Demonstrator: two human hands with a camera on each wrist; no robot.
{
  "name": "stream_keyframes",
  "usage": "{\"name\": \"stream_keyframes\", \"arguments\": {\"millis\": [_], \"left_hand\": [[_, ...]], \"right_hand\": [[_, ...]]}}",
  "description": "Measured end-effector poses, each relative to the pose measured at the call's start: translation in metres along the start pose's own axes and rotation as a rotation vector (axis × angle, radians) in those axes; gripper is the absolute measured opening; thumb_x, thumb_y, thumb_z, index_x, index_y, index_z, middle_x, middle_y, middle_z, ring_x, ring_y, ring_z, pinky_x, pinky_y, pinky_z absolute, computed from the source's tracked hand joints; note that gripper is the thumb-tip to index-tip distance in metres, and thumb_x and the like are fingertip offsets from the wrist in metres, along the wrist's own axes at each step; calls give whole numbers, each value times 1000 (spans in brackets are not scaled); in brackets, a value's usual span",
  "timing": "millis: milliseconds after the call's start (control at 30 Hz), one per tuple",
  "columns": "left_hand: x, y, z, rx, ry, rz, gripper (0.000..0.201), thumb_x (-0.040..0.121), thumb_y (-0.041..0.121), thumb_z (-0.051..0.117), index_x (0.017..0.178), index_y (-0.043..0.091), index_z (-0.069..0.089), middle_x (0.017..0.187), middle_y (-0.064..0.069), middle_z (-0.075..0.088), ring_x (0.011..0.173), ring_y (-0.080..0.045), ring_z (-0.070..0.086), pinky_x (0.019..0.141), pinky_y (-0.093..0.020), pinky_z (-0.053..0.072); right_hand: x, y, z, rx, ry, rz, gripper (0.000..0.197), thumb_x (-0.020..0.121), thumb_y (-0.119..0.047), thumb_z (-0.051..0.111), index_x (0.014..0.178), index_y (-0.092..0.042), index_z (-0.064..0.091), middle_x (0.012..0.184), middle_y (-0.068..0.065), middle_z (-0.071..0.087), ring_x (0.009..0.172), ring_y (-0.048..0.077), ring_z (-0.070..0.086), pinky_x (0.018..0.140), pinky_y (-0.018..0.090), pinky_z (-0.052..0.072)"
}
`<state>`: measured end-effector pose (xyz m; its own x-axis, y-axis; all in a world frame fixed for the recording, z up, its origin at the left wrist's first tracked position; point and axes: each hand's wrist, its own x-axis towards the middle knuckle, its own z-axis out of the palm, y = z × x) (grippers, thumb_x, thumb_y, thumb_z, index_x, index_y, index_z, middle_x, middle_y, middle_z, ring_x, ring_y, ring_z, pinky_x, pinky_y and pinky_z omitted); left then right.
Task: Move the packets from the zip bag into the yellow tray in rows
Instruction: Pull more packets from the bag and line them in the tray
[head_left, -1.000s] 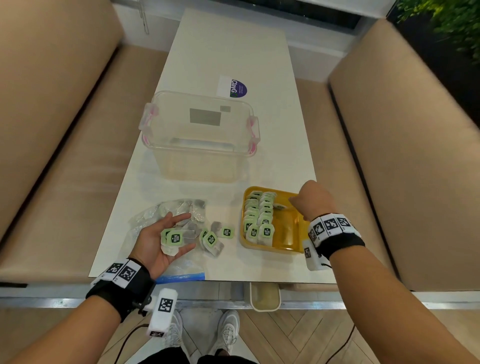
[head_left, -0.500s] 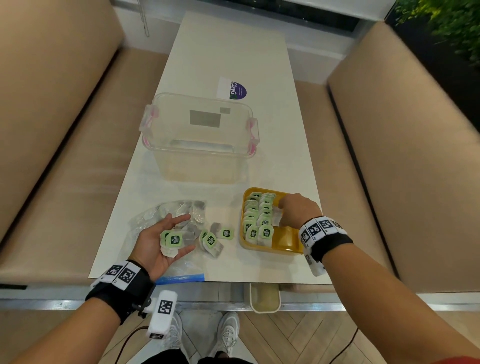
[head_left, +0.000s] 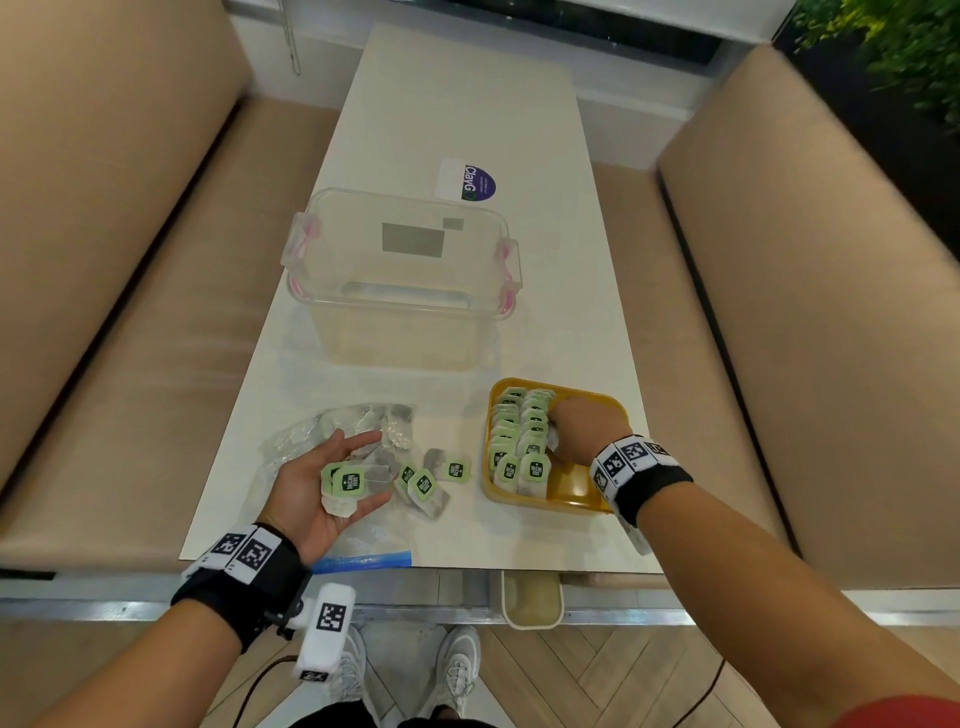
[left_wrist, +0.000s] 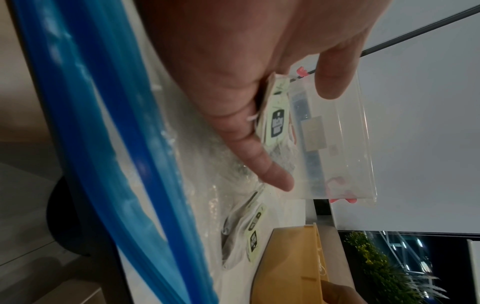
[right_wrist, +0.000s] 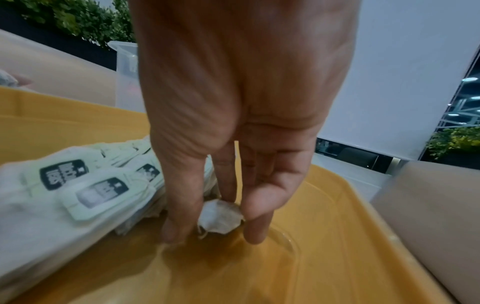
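My left hand (head_left: 358, 460) lies palm up over the clear zip bag (head_left: 306, 441), fingers relaxed, with a few green-tagged packets (head_left: 349, 482) resting on the palm; the left wrist view shows their tags (left_wrist: 276, 123) edge-on. My right hand (head_left: 558, 437) is down inside the yellow tray (head_left: 618, 402), beside two rows of packets (head_left: 519, 436). In the right wrist view its thumb and fingers (right_wrist: 255, 232) pinch one white packet (right_wrist: 221, 216) just above the tray floor (right_wrist: 337, 236), right of the tagged rows (right_wrist: 78, 185).
A few loose packets (head_left: 426, 483) lie on the table between bag and tray. The bag's blue zip strip (head_left: 363, 561) sits at the table's near edge. A clear plastic box (head_left: 405, 280) stands behind, with a sticker (head_left: 467, 182) beyond. Tan benches flank the table.
My right hand has come down and left from above the tray's right side into the tray, next to the second row. The left hand has stayed still.
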<state>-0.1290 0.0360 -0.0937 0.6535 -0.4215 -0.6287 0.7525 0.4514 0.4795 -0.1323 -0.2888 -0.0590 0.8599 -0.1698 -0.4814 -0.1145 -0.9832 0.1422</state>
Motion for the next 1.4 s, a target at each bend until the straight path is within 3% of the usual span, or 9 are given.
{"name": "stream_keyframes", "arguments": {"millis": [133,267,400,567,700,900,1033,1233,1400], "left_hand": [[0,0,0,2,12,3,51,96,40,52,130,5,63,140,-20,57,116,-36,63,76,-43,63],[1,-1,-1,2,22,-3,50,97,39,51,131,4,62,140,-21,57,127,-40,56,78,-44,62],[1,0,0,-8,18,-4,50,97,39,50,131,4,62,140,-22,57,115,-37,63,76,-43,62],[1,0,2,-21,3,0,48,98,39,49,129,5,63,138,-23,58,99,-32,71,73,-41,63],[1,0,2,-23,8,-9,50,96,40,51,129,5,63,140,-23,56,112,-36,64,76,-42,62],[0,-1,2,-12,11,-13,50,95,40,51,129,5,64,141,-23,55,118,-37,60,76,-43,61],[-2,-1,2,-5,11,-3,50,94,40,52,128,5,65,140,-24,56,113,-36,64,77,-43,61],[-3,0,1,-6,-1,14,47,98,39,49,126,5,65,135,-23,60,100,-32,72,77,-43,61],[-3,0,-1,13,9,2,49,96,40,50,127,6,65,136,-22,60,116,-36,63,78,-42,61]], "right_hand": [[-7,-1,-7,-13,3,-15,23,95,-21,47,74,-20,54,66,-6,44,68,18,51,58,26,39],[-14,0,-13,25,-1,-1,36,97,-12,42,62,-20,38,69,-3,45,72,21,51,64,29,43],[-12,7,-14,59,5,62,19,96,-14,44,84,-10,58,96,11,62,86,29,65,74,33,54],[-9,16,-16,116,44,81,25,94,-31,59,97,-6,63,102,13,63,92,29,64,71,30,46],[-13,21,-21,144,76,70,14,91,-14,59,99,-5,65,103,12,56,96,28,61,78,30,49],[-12,26,-19,168,127,35,24,87,-4,55,106,-11,67,105,11,62,95,26,59,72,28,46],[-11,25,-17,189,150,49,25,87,-7,54,107,-16,66,104,11,64,90,28,61,69,29,46],[-6,22,-19,222,50,61,19,89,-15,63,103,-4,72,103,14,68,93,28,63,72,28,48],[-7,22,-21,274,108,105,19,84,-6,58,99,-10,70,100,12,66,88,28,63,70,31,50]]}}
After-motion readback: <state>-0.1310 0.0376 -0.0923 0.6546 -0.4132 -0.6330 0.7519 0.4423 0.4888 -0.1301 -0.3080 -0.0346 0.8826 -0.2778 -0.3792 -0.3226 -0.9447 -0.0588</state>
